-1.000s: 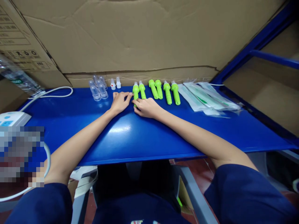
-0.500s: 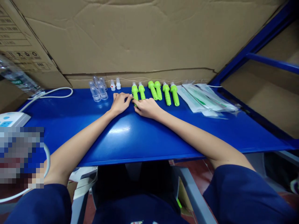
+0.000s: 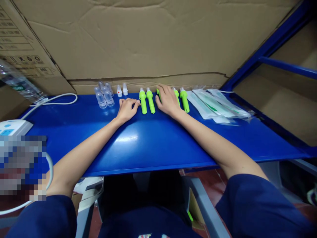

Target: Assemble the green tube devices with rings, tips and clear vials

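My left hand (image 3: 126, 109) rests on the blue table, thumb apart from its bent fingers, holding nothing. Just beyond its thumb tip lies a bright green pen-shaped device (image 3: 143, 103) with a clear tip, and a second green pen-shaped device (image 3: 150, 101) lies parallel to it. My right hand (image 3: 168, 100) is spread over the middle green devices with thumb and fingers apart. It covers most of them, so contact cannot be told. Right of that hand, another green pen-shaped device (image 3: 184, 101) is in plain view.
Several clear plastic caps (image 3: 101, 99) and two small white pieces with clear tips (image 3: 125, 90) stand at the back left. Sealed packets (image 3: 214, 105) lie at the right. A power strip (image 3: 16, 127), a white cable (image 3: 61, 102) and a plastic bottle (image 3: 23, 86) are at far left.
My right hand has moved right, from the leftmost green pair to above the middle ones. The leftmost pair now shows fully, side by side. My left hand has stayed put.
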`<state>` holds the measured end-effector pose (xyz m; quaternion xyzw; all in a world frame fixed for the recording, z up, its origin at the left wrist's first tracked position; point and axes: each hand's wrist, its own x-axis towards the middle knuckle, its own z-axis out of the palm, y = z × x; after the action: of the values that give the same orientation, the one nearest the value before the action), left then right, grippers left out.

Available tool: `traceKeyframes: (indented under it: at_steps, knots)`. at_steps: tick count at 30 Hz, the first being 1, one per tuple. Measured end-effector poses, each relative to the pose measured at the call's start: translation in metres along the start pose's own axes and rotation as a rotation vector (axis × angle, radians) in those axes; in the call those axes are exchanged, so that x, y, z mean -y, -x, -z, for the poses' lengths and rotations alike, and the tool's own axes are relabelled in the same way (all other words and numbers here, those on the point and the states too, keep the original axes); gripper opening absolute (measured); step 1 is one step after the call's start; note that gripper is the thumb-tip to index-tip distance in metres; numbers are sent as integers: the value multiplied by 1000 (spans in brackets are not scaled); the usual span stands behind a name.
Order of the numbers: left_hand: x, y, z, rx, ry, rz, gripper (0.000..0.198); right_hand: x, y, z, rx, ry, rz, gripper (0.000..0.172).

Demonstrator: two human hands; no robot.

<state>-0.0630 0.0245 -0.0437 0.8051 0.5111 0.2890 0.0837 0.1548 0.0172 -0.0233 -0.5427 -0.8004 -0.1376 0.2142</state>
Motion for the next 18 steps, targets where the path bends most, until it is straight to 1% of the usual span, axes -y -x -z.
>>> traceKeyframes:
  at_steps: [3, 6, 9, 12, 16, 18]
  knots:
    - [-3, 3, 2, -45, -9, 17, 39, -23, -2, -10, 54, 9, -126, 63]
    - [-4, 6, 4, -92, -30, 21, 35, -30, 0, -18, 156, 33, -182, 66]
    - [-4, 6, 5, -98, -111, 8, 41, -26, 1, -22, 220, 62, -211, 65]
    - [-1, -1, 7, -104, -210, -12, 49, -19, 1, -23, 253, 68, -228, 64]
    - [4, -20, 12, -103, -335, -54, 59, -13, 0, -23, 280, 88, -254, 63]
    - [7, -32, 15, -117, -367, -38, 63, -11, 0, -23, 284, 101, -271, 63]
